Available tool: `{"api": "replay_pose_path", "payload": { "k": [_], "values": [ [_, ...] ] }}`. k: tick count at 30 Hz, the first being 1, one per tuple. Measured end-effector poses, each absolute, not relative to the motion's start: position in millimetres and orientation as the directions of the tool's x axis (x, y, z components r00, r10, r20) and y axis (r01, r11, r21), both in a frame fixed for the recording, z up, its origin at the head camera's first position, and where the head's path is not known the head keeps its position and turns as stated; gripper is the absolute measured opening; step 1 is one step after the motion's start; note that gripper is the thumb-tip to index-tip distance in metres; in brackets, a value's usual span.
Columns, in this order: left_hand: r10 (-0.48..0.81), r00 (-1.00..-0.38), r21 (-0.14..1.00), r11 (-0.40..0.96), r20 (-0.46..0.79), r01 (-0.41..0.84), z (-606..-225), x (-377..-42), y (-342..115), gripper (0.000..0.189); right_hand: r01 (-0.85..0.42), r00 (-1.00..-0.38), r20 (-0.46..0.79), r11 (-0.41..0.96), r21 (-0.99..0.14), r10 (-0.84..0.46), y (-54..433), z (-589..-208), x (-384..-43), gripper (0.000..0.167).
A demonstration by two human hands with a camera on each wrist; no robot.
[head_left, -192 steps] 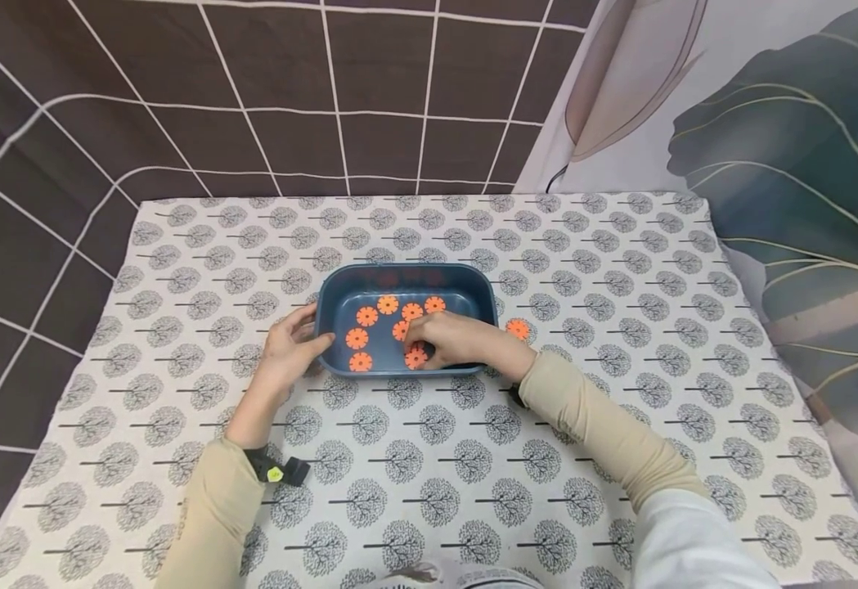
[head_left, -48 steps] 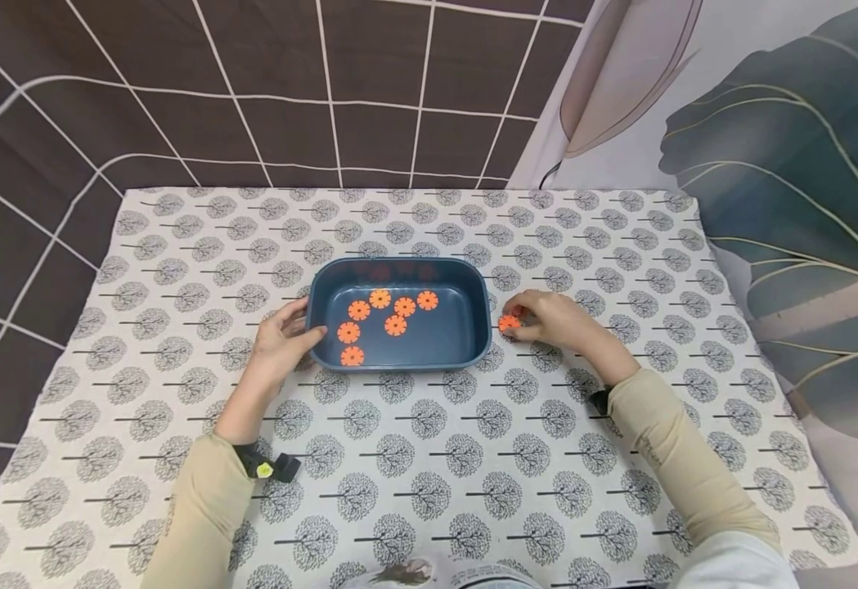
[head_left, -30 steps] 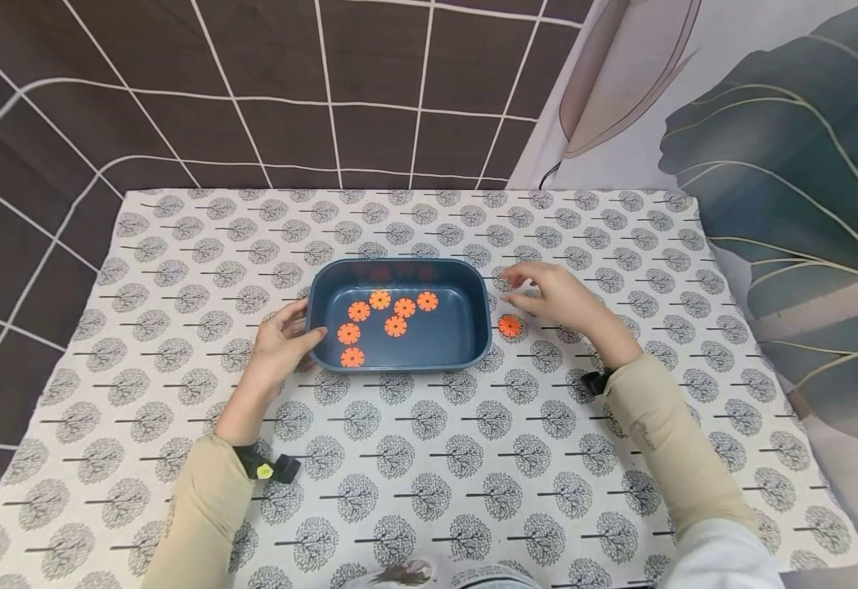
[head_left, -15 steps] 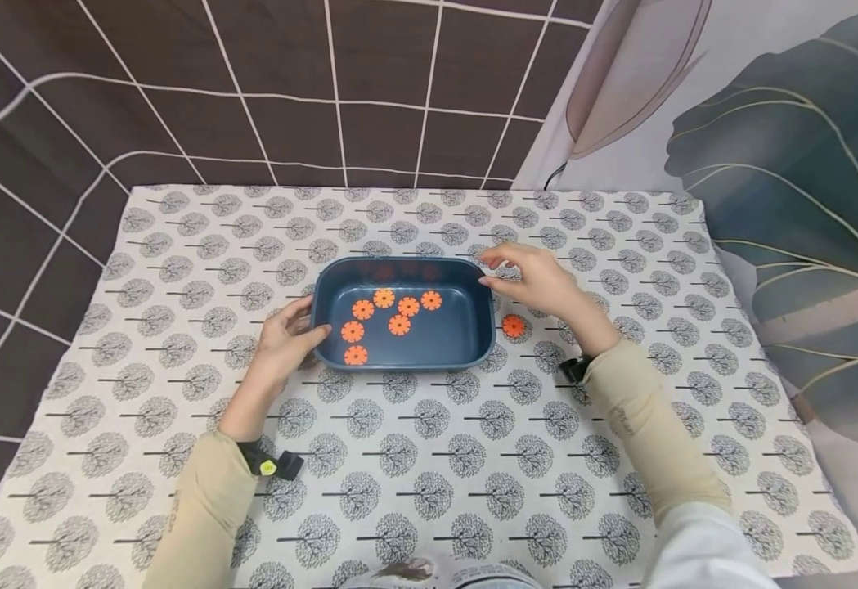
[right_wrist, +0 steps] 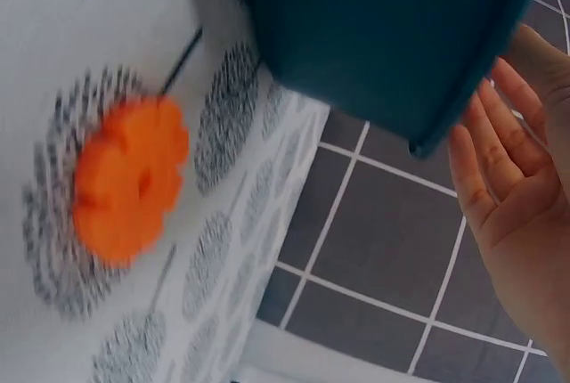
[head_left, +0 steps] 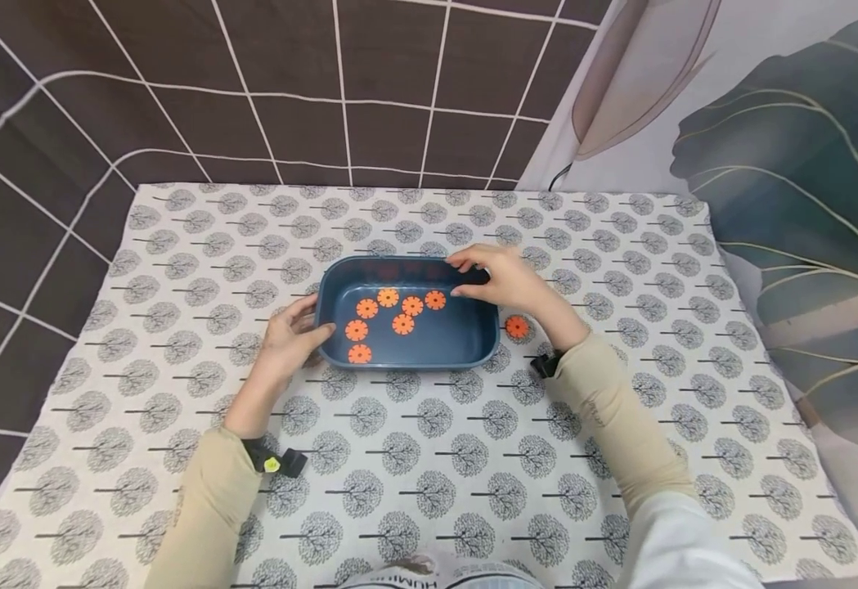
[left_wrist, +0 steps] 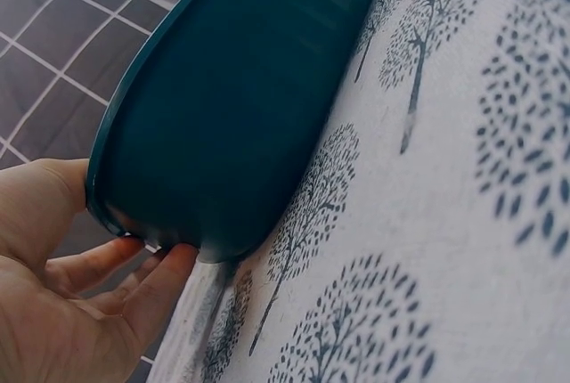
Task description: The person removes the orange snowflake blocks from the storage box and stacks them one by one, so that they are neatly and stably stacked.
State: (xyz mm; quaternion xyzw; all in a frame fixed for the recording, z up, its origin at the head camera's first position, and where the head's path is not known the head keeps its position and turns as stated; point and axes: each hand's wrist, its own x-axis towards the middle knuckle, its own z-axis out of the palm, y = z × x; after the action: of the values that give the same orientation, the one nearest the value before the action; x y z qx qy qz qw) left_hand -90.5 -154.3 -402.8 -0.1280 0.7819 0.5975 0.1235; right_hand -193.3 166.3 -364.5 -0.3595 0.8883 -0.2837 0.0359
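A dark blue rectangular tray lies on the patterned cloth. My left hand holds its left end, thumb over the rim and fingers against the outer wall, as the left wrist view shows. Several flat orange notched discs lie inside, mostly in the left half and middle. My right hand is over the tray's back right corner, thumb and fingers apart with nothing between them. Outside, just right of the tray, sits an orange notched piece; in the right wrist view this orange piece looks thick, like discs stacked together.
A white cloth with grey tree prints covers the table. Behind it hangs a dark curtain with white grid lines. A leaf-patterned hanging is at the right. Both wrists wear black straps, one being the left strap.
One disc left the tray's front middle in my right hand and was set at the orange piece outside. The hand then let go, rose and moved left over the tray. The left hand stayed.
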Motion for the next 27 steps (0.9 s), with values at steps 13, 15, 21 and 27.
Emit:
{"api": "replay_pose_path", "payload": {
  "k": [13,15,21,27],
  "values": [
    [-0.045,-0.932,0.903,0.237,-0.359,-0.359,-404.6,-91.7,-156.0,0.066,-0.602,-0.736,0.039,0.627,-0.494,-0.676,142.1,-382.9,-191.9,0.044],
    [-0.041,-0.932,0.904,0.232,-0.361,-0.36,-404.4,-91.8,-156.8,0.066,-0.601,-0.737,0.02,0.641,-0.477,-0.676,137.5,-384.3,-190.3,0.046],
    [-0.028,-0.931,0.907,0.216,-0.363,-0.36,-404.7,-92.4,-156.8,0.066,-0.598,-0.753,-0.047,0.711,-0.369,-0.657,129.5,-388.3,-186.0,0.048],
    [-0.03,-0.931,0.909,0.209,-0.363,-0.361,-405.0,-92.2,-157.4,0.066,-0.627,-0.746,-0.081,0.738,-0.251,-0.661,123.2,-392.5,-186.2,0.047]
  ]
}}
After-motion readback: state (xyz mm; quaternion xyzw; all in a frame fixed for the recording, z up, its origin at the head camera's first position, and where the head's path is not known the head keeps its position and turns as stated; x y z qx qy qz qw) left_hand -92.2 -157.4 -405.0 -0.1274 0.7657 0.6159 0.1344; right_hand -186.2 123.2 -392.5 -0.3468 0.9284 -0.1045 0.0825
